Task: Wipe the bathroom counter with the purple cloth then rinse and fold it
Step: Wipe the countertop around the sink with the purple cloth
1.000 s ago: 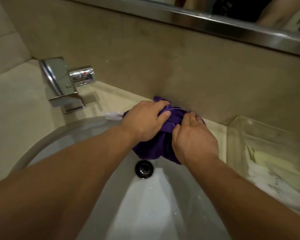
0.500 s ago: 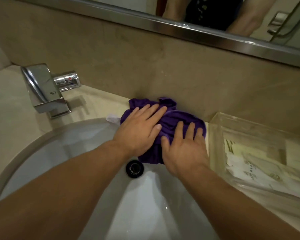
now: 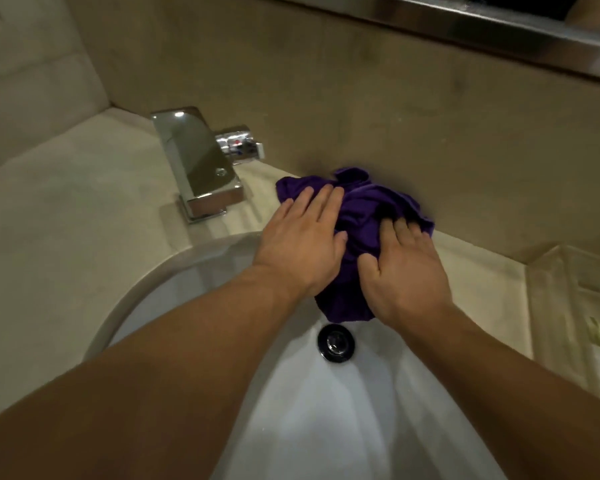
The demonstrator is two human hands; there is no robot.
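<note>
A crumpled purple cloth (image 3: pixel 364 209) lies on the beige counter (image 3: pixel 66 220) behind the white sink (image 3: pixel 326 410), its lower part hanging over the basin's rim. My left hand (image 3: pixel 302 244) presses flat on the cloth's left side with straight fingers. On the cloth's right side rests my right hand (image 3: pixel 406 271), fingers extended and thumb pointing left. Both palms cover much of the cloth.
A chrome tap (image 3: pixel 201 168) stands on the counter just left of the cloth. A black drain (image 3: pixel 336 342) sits in the basin below the hands. A clear plastic tray (image 3: pixel 575 306) with papers is at the right. The wall and mirror frame (image 3: pixel 499 29) run close behind.
One second ago the fingers curled into the bunched cloth; now both hands lie flat on it. The cloth sits closer to the tap. The view has swung, with the tap now nearer the middle.
</note>
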